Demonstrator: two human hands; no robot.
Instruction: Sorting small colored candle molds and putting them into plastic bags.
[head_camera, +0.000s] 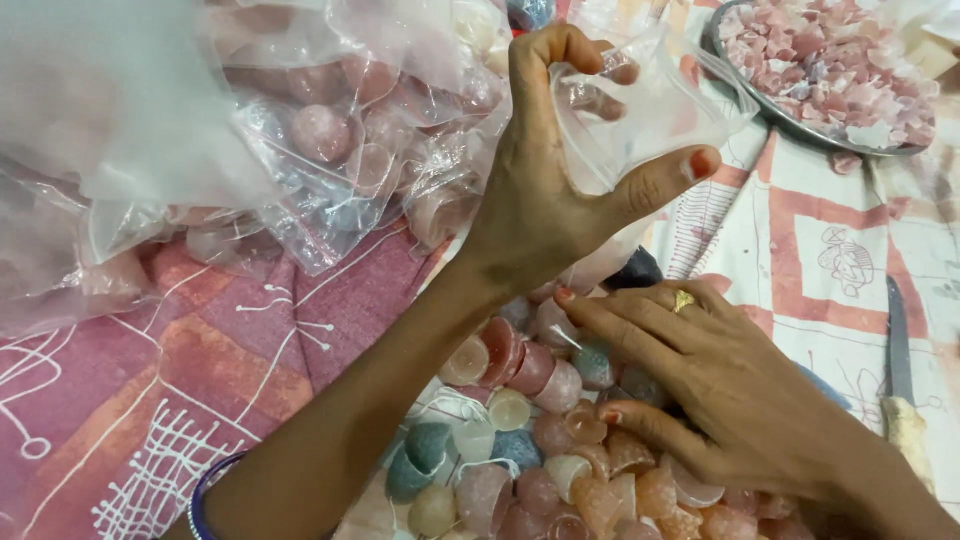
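**Small bag held open above the stones**

My left hand (545, 190) pinches the small clear bag (640, 110) by its rim, thumb outside, fingers curled over. My right hand (715, 385) lies flat with loose fingers on the heap of dome-shaped stones (530, 440), pink, peach and grey-blue. The bag looks thin and shiny. To the left lie bigger clear bags (320, 130) of pink stones; a metal plate (790, 122) of pink chips stands far right.

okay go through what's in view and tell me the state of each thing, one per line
Left hand: raised, holding the small clear bag open.
Small clear bag: open, looks empty.
Right hand: flat on the stone bowls.
Stone bowls: loose heap.
Metal dish: full of pink chips.
Knife: lying flat.
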